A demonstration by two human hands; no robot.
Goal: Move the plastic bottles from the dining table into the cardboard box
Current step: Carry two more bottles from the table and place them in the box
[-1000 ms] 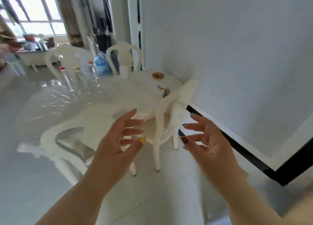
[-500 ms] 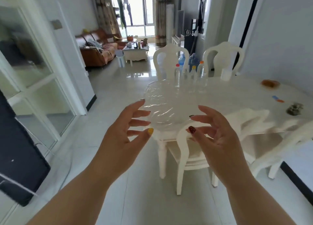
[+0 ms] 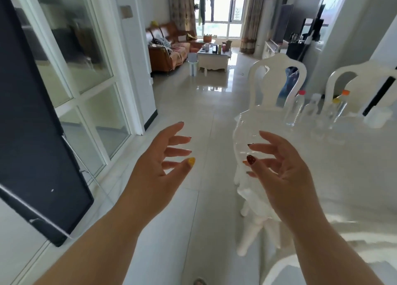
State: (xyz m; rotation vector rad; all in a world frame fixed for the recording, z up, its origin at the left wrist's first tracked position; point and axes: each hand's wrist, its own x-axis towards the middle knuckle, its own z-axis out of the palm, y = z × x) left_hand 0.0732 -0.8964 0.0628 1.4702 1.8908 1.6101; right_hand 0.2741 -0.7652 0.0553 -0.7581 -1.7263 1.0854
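Several clear plastic bottles stand together on the white dining table (image 3: 354, 177) at the right: one with a red cap (image 3: 295, 110), one with a clear cap (image 3: 311, 108), one with a yellow cap (image 3: 332, 110) and one with an orange cap (image 3: 342, 107). My left hand (image 3: 159, 166) is raised over the floor, fingers spread, holding nothing. My right hand (image 3: 279, 168) hovers in front of the table's near edge, fingers apart and empty. No cardboard box is in view.
White chairs (image 3: 277, 80) stand behind the table, and another chair back (image 3: 300, 269) is near my right arm. A white cup (image 3: 376, 118) sits on the table. A dark board (image 3: 36, 134) leans against glass doors at left. Tiled floor stretches to a sofa (image 3: 169, 50) and coffee table (image 3: 214, 55).
The view has swung left, from the wall and table toward the open living room. Both hands stay raised and spread; the table now lies to the right.
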